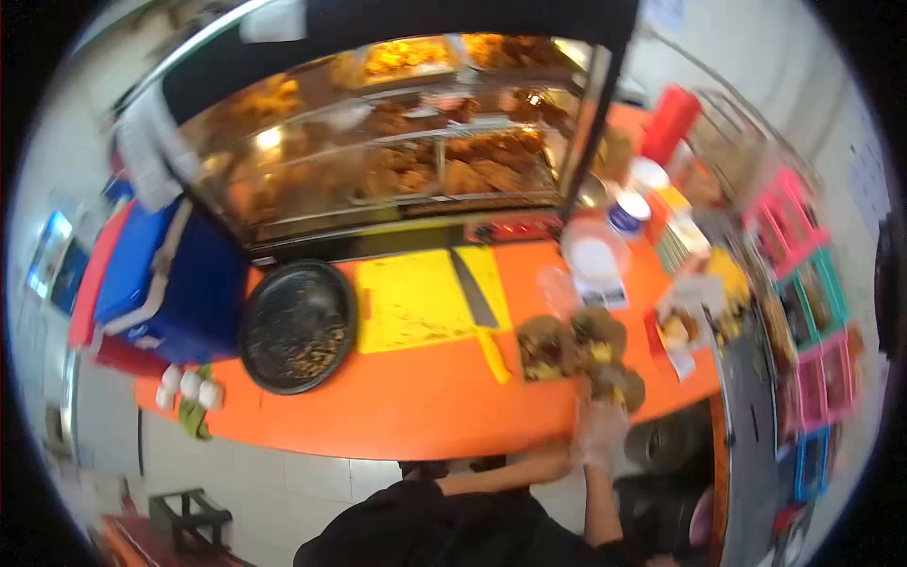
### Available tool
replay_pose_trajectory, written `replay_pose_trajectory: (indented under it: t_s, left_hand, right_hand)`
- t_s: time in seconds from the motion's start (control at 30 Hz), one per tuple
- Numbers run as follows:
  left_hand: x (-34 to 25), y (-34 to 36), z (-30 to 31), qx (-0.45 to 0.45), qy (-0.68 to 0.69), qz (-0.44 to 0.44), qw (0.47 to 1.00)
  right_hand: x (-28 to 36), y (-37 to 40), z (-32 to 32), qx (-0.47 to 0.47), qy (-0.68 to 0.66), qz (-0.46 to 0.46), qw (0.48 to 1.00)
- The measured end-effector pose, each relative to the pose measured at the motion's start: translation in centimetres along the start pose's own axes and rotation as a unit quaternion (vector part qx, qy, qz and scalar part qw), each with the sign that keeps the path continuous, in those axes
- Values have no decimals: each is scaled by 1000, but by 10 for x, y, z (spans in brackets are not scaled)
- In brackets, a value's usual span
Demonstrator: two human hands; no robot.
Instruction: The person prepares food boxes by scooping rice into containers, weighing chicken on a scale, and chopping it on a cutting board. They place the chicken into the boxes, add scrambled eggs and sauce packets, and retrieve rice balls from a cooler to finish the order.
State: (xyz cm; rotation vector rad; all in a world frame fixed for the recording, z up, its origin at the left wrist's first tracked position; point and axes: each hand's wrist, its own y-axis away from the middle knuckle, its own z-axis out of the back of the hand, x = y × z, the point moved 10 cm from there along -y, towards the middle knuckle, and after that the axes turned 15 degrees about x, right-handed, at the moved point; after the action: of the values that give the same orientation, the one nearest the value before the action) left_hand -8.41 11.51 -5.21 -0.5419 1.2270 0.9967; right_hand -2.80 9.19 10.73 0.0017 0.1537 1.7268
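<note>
My right hand (603, 432), in a clear plastic glove, is at the front edge of the orange table, against the lowest of three brown portions. Motion blur hides its fingers. Close beside it, at the right wrist, is my left hand (559, 460), also smeared. The three portions look like brown wraps or papers with food on them: a left one (545, 348), an upper one (599, 333) and a lower one (619, 387). A large knife with a yellow handle (493, 355) lies across the yellow cutting board (406, 293), its handle over the edge.
A round black pan (298, 326) with crumbs sits left of the board. Behind stands a heated glass display (406, 142) of fried food. A blue cooler (179, 274) is at left. Tubs, a red bottle (671, 123) and colored baskets (820, 293) line the right.
</note>
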Motion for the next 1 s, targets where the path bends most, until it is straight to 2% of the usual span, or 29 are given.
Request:
replay_pose_trajectory:
  t_s: [0.03, 0.07, 0.13, 0.17, 0.2, 0.23, 0.27, 0.3, 0.33, 0.37, 0.4, 0.43, 0.47, 0.5, 0.53, 0.57, 0.63, 0.7, 0.8, 0.83, 0.9, 0.93, 1.0]
  left_hand:
    - [-25, 9, -2, 78, -163, -30, 983]
    - [-46, 39, 38, -5, -187, -83, 979]
    - [21, 46, 91, 4, -157, -42, 987]
    - [-5, 83, 169, -125, -201, -5, 971]
    - [-80, 146, 270, -269, -241, -32, 932]
    - [-153, 214, 365, -410, -270, -46, 870]
    - [-194, 252, 422, -467, -317, -72, 822]
    - [-238, 288, 462, -543, -405, -146, 721]
    - [-271, 314, 505, -603, -423, -115, 667]
    - [-299, 333, 548, -620, -419, -174, 640]
    - [-324, 340, 592, -606, -369, -264, 654]
    - [-360, 340, 612, -585, -443, -291, 614]
    - [-381, 330, 637, -579, -496, -262, 592]
    - [-398, 316, 653, -553, -550, -272, 564]
    - [-404, 299, 669, -515, -574, -251, 585]
    - [-403, 281, 681, -476, -597, -229, 604]
    - [-389, 263, 690, -449, -665, -180, 568]
    - [-378, 281, 700, -477, -651, -186, 561]
    - [-358, 343, 717, -536, -657, -171, 502]
    - [-352, 362, 722, -540, -659, -161, 498]
    - [-343, 398, 735, -568, -674, -81, 466]
    - [-339, 410, 743, -562, -659, -73, 494]
    - [-335, 419, 748, -558, -656, -66, 504]
  right_hand:
    - [6, 7, 10, -6, 5, -5, 1000]
    - [12, 13, 19, -12, 10, -10, 1000]
    - [2, 19, 19, -28, -46, 30, 998]
    - [-3, 21, 16, -32, -75, 46, 996]
    - [13, 22, 19, -39, -108, 63, 991]
    - [19, 24, 23, -46, -112, 65, 991]
    - [17, 26, 30, -66, -113, 26, 991]
    - [18, 29, 38, -85, -115, -14, 990]
    - [30, 38, 57, -120, -145, -42, 981]
    - [46, 37, 63, -125, -149, -47, 980]
    - [61, 40, 73, -159, -193, -22, 968]
    - [76, 44, 83, -192, -235, 1, 953]
    - [96, 42, 88, -155, -269, -2, 950]
    - [106, 43, 80, -161, -269, -10, 950]
    - [128, 46, 71, -198, -227, 30, 953]
    - [145, 46, 70, -180, -232, 48, 955]
    - [175, 52, 78, -166, -237, 60, 955]
    - [203, 60, 86, -138, -264, 78, 951]
    - [224, 64, 80, -121, -248, 102, 956]
    - [231, 61, 83, -119, -247, 113, 955]
    - [244, 53, 84, -85, -265, 124, 952]
    - [257, 53, 91, -84, -266, 133, 951]
    - [276, 52, 108, -126, -275, 153, 941]
